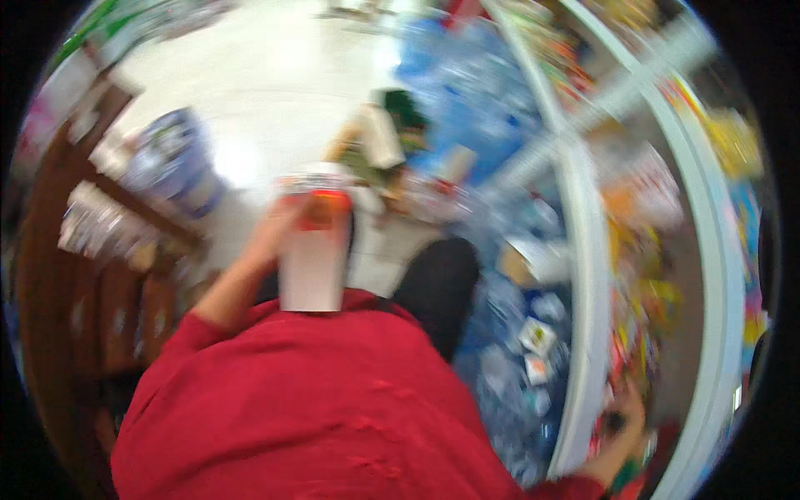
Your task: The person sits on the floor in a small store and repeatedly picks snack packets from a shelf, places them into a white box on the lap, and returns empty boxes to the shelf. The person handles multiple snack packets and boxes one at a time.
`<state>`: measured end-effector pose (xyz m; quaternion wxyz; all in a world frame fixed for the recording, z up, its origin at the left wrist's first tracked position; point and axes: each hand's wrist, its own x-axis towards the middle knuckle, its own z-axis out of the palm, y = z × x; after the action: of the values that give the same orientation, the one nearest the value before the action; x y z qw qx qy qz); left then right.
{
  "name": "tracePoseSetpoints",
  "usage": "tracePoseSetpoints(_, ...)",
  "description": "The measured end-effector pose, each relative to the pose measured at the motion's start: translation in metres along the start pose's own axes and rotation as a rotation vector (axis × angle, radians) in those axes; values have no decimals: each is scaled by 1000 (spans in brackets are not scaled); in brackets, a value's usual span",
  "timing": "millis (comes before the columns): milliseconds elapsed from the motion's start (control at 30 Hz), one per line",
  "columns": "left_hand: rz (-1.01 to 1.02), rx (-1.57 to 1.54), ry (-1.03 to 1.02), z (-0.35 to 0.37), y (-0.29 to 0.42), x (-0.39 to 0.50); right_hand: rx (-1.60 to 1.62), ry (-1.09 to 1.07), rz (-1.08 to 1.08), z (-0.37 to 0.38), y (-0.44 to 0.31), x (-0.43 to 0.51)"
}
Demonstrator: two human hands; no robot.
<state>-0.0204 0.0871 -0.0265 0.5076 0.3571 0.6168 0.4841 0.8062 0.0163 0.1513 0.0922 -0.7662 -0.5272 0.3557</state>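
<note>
My left hand (282, 220) grips a tall white container (312, 269) with a red and orange band, holding it in front of my red top. Far to the lower right, my right hand (625, 422) reaches in among the colourful packets (637, 306) on a shelf with a pale metal edge (587, 312). Blur hides its fingers, and I cannot tell whether it holds anything.
Plastic-wrapped bluish goods (475, 100) lie low along the shelving on the right. Ahead on the pale floor (281, 81) are cartons (380, 136) and a dark green item (403, 112). Leftward stand a blue-purple bin or bag (172, 156) and brown wooden furniture (50, 262).
</note>
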Motion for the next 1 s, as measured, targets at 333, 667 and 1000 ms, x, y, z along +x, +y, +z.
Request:
tracePoseSetpoints(333, 80, -387, 23, -8, -11, 3, -238, -63, 119, -10, -67, -22)
tracePoseSetpoints(667, 109, -344, 25, -2, -8, 2, -786, 193, 191, 24, -54, -17)
tracePoseSetpoints(1000, 98, -331, -2, -7, -13, 7, -289, 540, -102, -7, -47, -9)
